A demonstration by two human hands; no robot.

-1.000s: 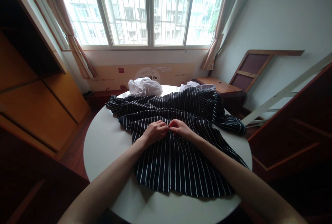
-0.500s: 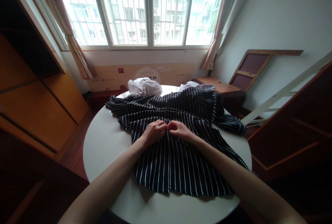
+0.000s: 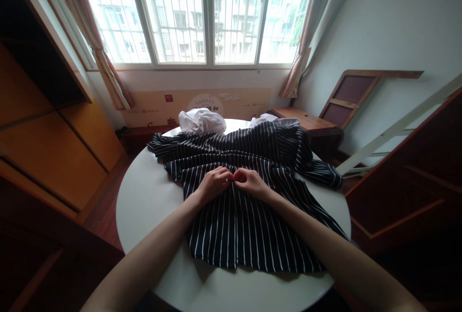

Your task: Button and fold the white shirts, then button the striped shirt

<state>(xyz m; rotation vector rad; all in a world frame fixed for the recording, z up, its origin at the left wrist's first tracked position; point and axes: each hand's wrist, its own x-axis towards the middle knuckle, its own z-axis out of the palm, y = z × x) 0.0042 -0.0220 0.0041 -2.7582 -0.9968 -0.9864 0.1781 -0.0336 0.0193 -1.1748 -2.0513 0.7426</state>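
A black shirt with thin white stripes [image 3: 249, 225] lies spread over a round white table [image 3: 151, 196]. My left hand [image 3: 213, 183] and my right hand [image 3: 251, 181] meet at the shirt's middle, fingertips touching. Both hands are closed in a pinch on the shirt's front edges. What lies between the fingertips is too small to make out. One sleeve [image 3: 317, 167] trails to the right, the other sleeve [image 3: 162, 146] to the far left.
Crumpled white cloth [image 3: 201, 120] sits at the table's far edge, and another white piece [image 3: 270, 120] beside it. Wooden cabinets [image 3: 46, 129] stand to the left. A low wooden bench [image 3: 306, 122] and a leaning board [image 3: 352, 93] are at the right, under the window [image 3: 202, 13].
Almost nothing has moved. Both hands stay pinched together at the shirt's middle, with only slight finger shifts.
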